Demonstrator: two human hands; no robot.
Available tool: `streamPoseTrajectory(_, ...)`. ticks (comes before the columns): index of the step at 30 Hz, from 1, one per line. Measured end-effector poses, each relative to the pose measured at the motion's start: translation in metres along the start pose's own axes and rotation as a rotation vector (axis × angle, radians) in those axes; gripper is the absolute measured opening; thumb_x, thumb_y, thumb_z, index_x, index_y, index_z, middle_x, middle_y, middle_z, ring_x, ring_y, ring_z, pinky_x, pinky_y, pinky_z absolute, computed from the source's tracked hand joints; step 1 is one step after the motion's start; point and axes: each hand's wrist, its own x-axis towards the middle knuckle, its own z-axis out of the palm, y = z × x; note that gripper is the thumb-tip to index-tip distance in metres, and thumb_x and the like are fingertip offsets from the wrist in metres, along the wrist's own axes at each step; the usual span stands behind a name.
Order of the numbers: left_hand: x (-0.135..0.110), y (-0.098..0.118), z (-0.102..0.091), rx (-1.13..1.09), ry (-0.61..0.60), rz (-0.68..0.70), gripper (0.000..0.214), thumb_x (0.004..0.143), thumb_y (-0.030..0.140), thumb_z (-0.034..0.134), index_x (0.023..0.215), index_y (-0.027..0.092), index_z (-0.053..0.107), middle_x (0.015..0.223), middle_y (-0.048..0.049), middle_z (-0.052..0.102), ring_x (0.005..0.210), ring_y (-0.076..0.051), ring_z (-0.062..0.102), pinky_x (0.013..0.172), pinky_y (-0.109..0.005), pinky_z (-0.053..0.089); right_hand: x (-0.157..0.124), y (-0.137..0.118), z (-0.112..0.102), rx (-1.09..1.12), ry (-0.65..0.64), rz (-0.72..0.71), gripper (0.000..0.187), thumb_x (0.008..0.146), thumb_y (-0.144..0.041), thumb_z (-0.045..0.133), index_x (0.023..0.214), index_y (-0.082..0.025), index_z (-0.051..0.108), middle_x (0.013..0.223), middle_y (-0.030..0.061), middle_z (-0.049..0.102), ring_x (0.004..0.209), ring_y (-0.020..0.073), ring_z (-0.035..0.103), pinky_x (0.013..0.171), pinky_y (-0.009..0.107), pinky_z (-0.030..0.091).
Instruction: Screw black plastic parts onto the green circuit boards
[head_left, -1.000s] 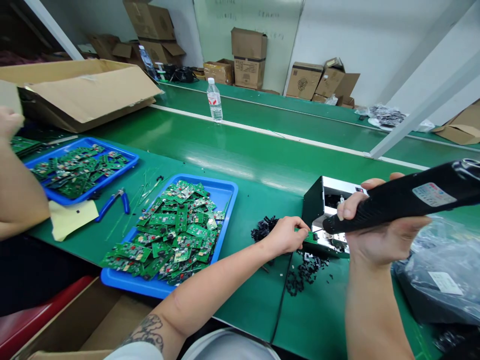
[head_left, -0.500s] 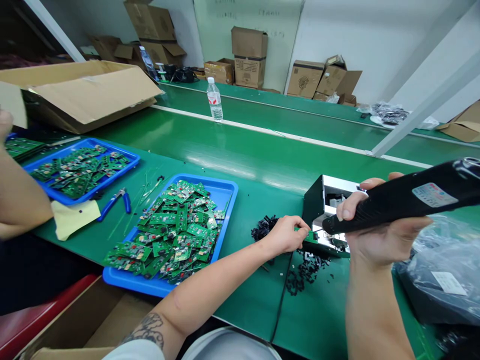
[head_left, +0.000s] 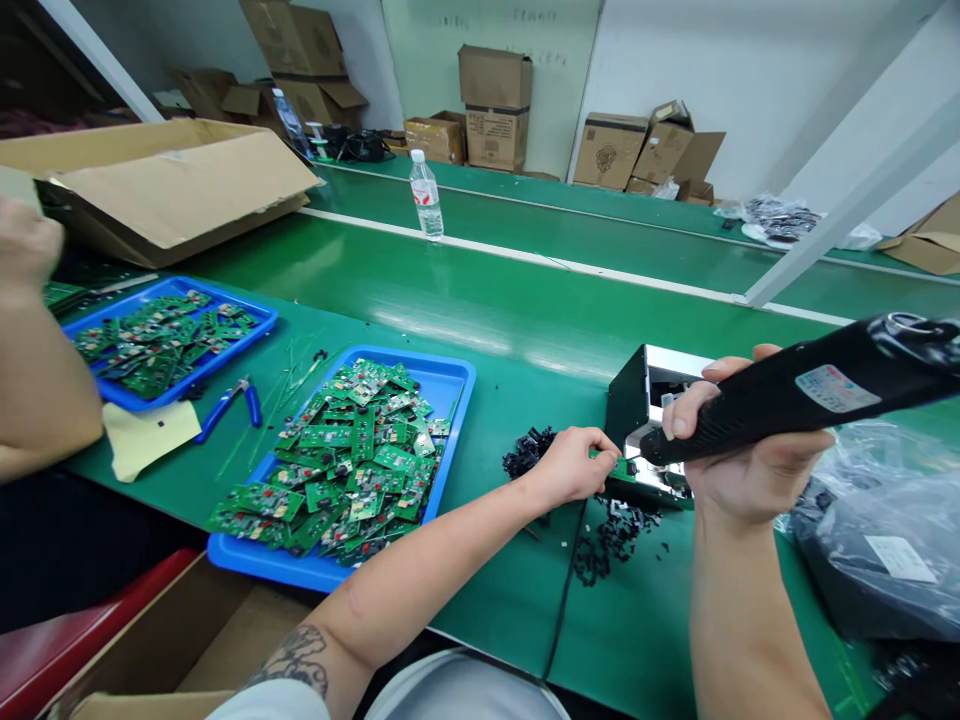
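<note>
Left fingertips [head_left: 604,446] pinch a green circuit board [head_left: 621,468] against the front of a black-and-steel bench fixture [head_left: 645,400]; right hand [head_left: 739,460] wrapped fully around a black handheld power tool [head_left: 780,425], nose just beside the board. Black plastic connector bits [head_left: 529,452] heaped left of the fixture, more scattered in front on the green bench [head_left: 487,620]. Blue tray [head_left: 457,375] of populated boards [head_left: 345,460] further left, then a second blue tray [head_left: 172,285] near a co-worker's hand [head_left: 30,240] at the far left.
</note>
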Motion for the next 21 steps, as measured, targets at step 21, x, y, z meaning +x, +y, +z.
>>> streamPoseTrajectory(21,-0.005,0.010,-0.006,0.062,-0.052,-0.058,0.028,0.082,0.035,0.049,0.092,0.015,0.065,0.052,0.0012,0.057,0.047,-0.010,0.051,0.048,-0.019,0.038,-0.010,-0.017,-0.047,-0.081,0.134,-0.051,0.051,0.070,-0.062,0.067,0.106,-0.027,0.069,0.091,0.0009,0.065,0.042,0.0148,0.055,0.035,0.034,0.038)
